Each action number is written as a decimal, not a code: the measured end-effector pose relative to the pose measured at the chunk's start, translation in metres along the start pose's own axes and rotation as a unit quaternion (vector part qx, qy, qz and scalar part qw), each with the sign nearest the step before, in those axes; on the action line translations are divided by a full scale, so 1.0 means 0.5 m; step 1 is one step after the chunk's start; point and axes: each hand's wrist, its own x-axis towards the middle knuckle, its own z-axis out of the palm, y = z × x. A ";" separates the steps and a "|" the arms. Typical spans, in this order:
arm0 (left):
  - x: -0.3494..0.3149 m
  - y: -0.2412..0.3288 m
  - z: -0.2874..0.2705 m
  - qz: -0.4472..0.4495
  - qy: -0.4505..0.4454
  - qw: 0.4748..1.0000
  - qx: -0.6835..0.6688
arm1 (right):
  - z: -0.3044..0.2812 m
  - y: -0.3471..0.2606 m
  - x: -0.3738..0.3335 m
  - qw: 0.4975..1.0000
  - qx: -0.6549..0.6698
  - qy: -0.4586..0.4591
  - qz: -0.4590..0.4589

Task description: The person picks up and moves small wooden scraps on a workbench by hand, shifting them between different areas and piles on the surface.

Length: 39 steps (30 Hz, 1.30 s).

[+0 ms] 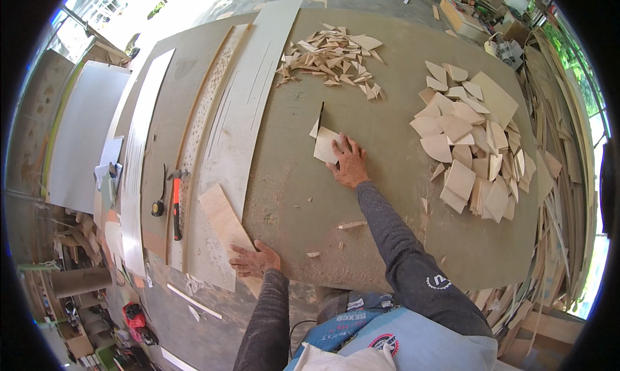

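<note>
My right hand point(351, 162) rests with its fingers spread on a small pale plywood piece point(326, 146). That piece lies against a thin dark saw blade point(321, 113) standing up out of the table. A narrow light sliver point(314, 128) sits along the blade's left side. At the lower left, my left hand point(256, 259) lies with fingers stretched over a pale wooden board point(224, 215). This board slants across the edge of a long white panel point(253, 106), and its near end passes under my hand. Sawdust and chips lie between my hands.
Curved and pointed plywood pieces form a big pile point(462, 135) on the right; thin offcuts point(336, 56) are heaped at the far side. Left of the panel lie a perforated strip point(210, 93), a hammer point(176, 206) and a tape measure point(157, 208). Stacked boards point(558, 145) line the right side.
</note>
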 end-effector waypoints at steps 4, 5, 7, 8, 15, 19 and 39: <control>0.006 -0.003 0.016 -0.006 0.009 1.000 0.001 | 0.001 0.001 0.003 1.000 -0.004 0.001 -0.009; 0.005 -0.005 0.017 -0.003 0.010 1.000 -0.003 | 0.001 0.004 0.001 1.000 -0.006 -0.001 -0.013; 0.003 -0.007 0.020 0.003 0.013 1.000 -0.011 | 0.002 0.006 -0.002 1.000 -0.005 -0.004 -0.017; 0.004 -0.009 0.021 0.004 0.014 1.000 -0.011 | 0.002 0.005 -0.003 1.000 -0.002 -0.005 -0.018; 0.004 -0.009 0.017 0.003 0.005 1.000 -0.004 | 0.007 -0.001 -0.001 1.000 -0.014 0.000 -0.013; 0.008 -0.013 0.024 0.004 0.010 1.000 -0.003 | -0.002 -0.011 0.003 1.000 -0.019 -0.014 0.001; 0.004 -0.008 0.016 0.001 0.012 1.000 0.001 | 0.006 -0.016 0.010 1.000 -0.006 -0.007 0.017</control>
